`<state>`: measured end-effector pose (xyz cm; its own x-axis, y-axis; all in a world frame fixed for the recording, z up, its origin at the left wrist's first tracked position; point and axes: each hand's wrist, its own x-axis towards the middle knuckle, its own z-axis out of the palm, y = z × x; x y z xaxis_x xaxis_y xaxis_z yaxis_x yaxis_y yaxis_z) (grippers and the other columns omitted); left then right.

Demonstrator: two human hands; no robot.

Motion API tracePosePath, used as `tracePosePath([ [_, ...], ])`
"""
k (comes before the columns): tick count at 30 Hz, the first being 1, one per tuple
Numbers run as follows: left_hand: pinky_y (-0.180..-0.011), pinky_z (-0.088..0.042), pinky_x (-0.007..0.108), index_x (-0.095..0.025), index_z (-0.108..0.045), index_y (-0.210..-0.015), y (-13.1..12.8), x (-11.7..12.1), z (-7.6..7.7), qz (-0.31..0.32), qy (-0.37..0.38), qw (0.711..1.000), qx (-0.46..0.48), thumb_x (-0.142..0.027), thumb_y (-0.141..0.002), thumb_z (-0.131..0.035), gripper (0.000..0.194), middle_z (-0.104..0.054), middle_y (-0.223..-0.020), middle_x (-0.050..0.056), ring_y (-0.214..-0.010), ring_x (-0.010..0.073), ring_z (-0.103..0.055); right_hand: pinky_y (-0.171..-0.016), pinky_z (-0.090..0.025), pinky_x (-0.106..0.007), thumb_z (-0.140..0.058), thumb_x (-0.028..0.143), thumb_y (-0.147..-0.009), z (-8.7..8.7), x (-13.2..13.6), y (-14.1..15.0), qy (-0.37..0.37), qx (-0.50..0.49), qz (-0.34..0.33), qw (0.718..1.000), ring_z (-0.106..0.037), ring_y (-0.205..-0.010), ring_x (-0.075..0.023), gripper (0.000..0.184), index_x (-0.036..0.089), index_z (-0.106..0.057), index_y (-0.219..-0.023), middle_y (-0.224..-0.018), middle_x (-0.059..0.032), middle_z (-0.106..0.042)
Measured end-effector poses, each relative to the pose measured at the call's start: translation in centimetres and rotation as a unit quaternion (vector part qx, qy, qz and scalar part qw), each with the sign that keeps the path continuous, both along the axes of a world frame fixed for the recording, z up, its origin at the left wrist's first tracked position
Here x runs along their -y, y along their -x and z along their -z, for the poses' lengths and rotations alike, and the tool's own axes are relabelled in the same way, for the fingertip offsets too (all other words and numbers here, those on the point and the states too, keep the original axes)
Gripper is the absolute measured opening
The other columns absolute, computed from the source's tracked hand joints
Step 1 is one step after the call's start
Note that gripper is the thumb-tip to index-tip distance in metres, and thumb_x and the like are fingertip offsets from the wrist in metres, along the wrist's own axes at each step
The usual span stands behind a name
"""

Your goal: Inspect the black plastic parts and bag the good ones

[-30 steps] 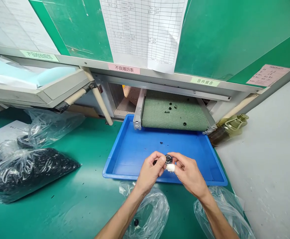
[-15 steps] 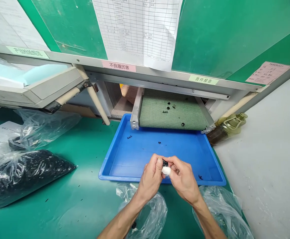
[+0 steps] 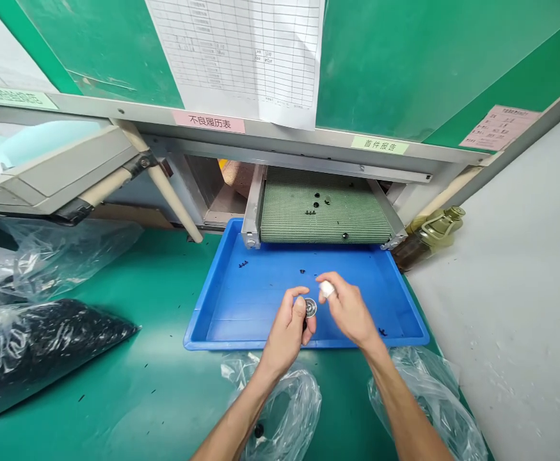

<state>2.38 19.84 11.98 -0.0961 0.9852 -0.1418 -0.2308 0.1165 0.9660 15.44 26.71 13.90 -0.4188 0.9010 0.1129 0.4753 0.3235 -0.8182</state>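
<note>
My left hand (image 3: 287,326) pinches a small round black plastic part (image 3: 311,308) over the front of the blue tray. The part's ringed face is turned towards the right. Just beside it, my right hand (image 3: 349,310) is held apart from the part, its fingers loosely curved with a gap between them and nothing visible in them. A white wrapping (image 3: 327,289) covers one of its digits. Below both hands lies the blue tray (image 3: 241,320), with a few small black pieces (image 3: 244,264) scattered in it.
A green conveyor belt (image 3: 328,221) carrying small black parts ends over the tray. At the left lies a clear bag of black parts (image 3: 54,346). Open plastic bags (image 3: 296,410) hang at the table's front. A bottle (image 3: 431,234) stands right of the conveyor.
My right hand has come away from the black part and moved slightly up and right. My left hand keeps the part, whose round face now shows. The view has shifted a little.
</note>
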Motion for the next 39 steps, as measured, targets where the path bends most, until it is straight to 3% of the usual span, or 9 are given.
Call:
tracePosePath([
  [5, -0.048, -0.034, 0.020, -0.018, -0.044, -0.113, 0.3, 1.2, -0.3, -0.001, -0.005, 0.999, -0.045, -0.049, -0.095, -0.035, 0.037, -0.052, -0.065, -0.005, -0.047, 0.0079, -0.040, -0.055, -0.036, -0.023, -0.046, 0.026, -0.085, 0.5, -1.0, -1.7, 0.029, 0.005, 0.047, 0.998, -0.051, -0.054, -0.0115, 0.011, 0.020, -0.055, -0.084, -0.063, 0.0031, -0.065],
  [13, -0.052, -0.037, 0.022, -0.020, -0.047, -0.109, -0.1, 2.6, -1.1, 0.011, -0.014, 0.994, -0.103, -0.047, -0.097, -0.031, 0.034, -0.052, -0.067, -0.004, -0.051, 0.0091, -0.043, -0.048, -0.036, -0.023, -0.048, 0.034, -0.084, 1.4, -0.4, -1.9, 0.030, 0.004, 0.061, 0.998, -0.053, -0.052, -0.0124, 0.022, 0.018, -0.062, -0.080, -0.066, -0.0008, -0.066],
  [17, -0.054, -0.038, 0.022, -0.020, -0.049, -0.107, -0.2, 2.6, -1.1, 0.019, -0.032, 0.994, -0.098, -0.046, -0.097, -0.032, 0.032, -0.053, -0.069, -0.004, -0.052, 0.0088, -0.044, -0.065, -0.044, -0.028, -0.047, 0.033, -0.084, 1.2, -0.7, -2.2, -0.022, 0.021, 0.032, 0.999, -0.061, -0.073, -0.0167, 0.027, 0.017, -0.068, -0.080, -0.091, -0.0066, -0.068],
  [20, -0.052, -0.037, 0.021, -0.019, -0.050, -0.105, -0.1, 2.3, -0.7, 0.031, -0.029, 0.997, -0.058, -0.046, -0.096, -0.036, 0.032, -0.055, -0.070, -0.003, -0.053, 0.0084, -0.047, -0.080, -0.044, -0.030, -0.041, 0.022, -0.083, 0.8, -1.1, -2.3, -0.066, 0.046, 0.002, 0.997, -0.061, -0.093, -0.0178, 0.033, 0.020, -0.070, -0.099, -0.114, -0.0063, -0.064],
  [23, -0.046, -0.034, 0.019, -0.018, -0.052, -0.101, 0.2, 2.1, -0.3, 0.027, 0.004, 1.000, 0.000, -0.049, -0.092, -0.044, 0.033, -0.058, -0.073, -0.001, -0.051, 0.0081, -0.048, -0.077, -0.045, -0.029, -0.037, 0.016, -0.084, 0.0, -1.4, -2.8, -0.087, 0.085, 0.021, 0.992, -0.063, -0.081, -0.0160, 0.044, 0.020, -0.059, -0.122, -0.091, -0.0026, -0.070],
  [26, -0.044, -0.035, 0.019, -0.016, -0.053, -0.096, 0.6, 2.3, -0.2, 0.013, 0.034, 0.997, 0.066, -0.048, -0.085, -0.057, 0.033, -0.063, -0.084, 0.004, -0.053, 0.0084, -0.053, -0.071, -0.043, -0.028, -0.037, 0.013, -0.085, -1.5, -1.1, -4.3, -0.099, 0.128, 0.077, 0.984, -0.061, -0.067, -0.0156, 0.045, 0.020, -0.057, -0.124, -0.070, 0.0011, -0.067],
  [30, -0.047, -0.039, 0.018, -0.016, -0.056, -0.097, 0.1, 3.6, 0.1, 0.018, 0.097, 0.982, 0.160, -0.039, -0.075, -0.072, 0.037, -0.063, -0.096, 0.007, -0.071, 0.0127, -0.059, -0.076, -0.041, -0.029, -0.041, 0.015, -0.085, -4.2, 1.6, -8.4, -0.118, 0.182, 0.133, 0.967, -0.061, -0.082, -0.0179, 0.032, 0.019, -0.063, -0.108, -0.089, -0.0037, -0.068],
  [33, -0.041, -0.029, 0.014, -0.016, -0.057, -0.100, -1.7, 5.5, 0.6, 0.049, 0.140, 0.968, 0.204, -0.037, -0.075, -0.073, 0.036, -0.057, -0.088, 0.003, -0.063, 0.0073, -0.050, -0.080, -0.040, -0.029, -0.047, 0.021, -0.087, -5.2, 5.4, -12.0, -0.094, 0.256, 0.130, 0.953, -0.060, -0.093, -0.0196, 0.026, 0.019, -0.063, -0.109, -0.103, -0.0056, -0.066],
  [39, -0.040, -0.015, 0.014, -0.015, -0.053, -0.079, -7.7, 9.6, 1.9, 0.212, 0.225, 0.929, 0.201, -0.040, -0.077, -0.070, 0.031, -0.033, -0.062, -0.008, -0.048, 0.0025, -0.026, -0.062, -0.037, -0.029, -0.052, 0.023, -0.086, -1.0, 12.1, -18.5, 0.044, 0.456, 0.222, 0.861, -0.063, -0.085, -0.0239, 0.035, 0.015, -0.057, -0.119, -0.113, -0.0146, -0.061],
])
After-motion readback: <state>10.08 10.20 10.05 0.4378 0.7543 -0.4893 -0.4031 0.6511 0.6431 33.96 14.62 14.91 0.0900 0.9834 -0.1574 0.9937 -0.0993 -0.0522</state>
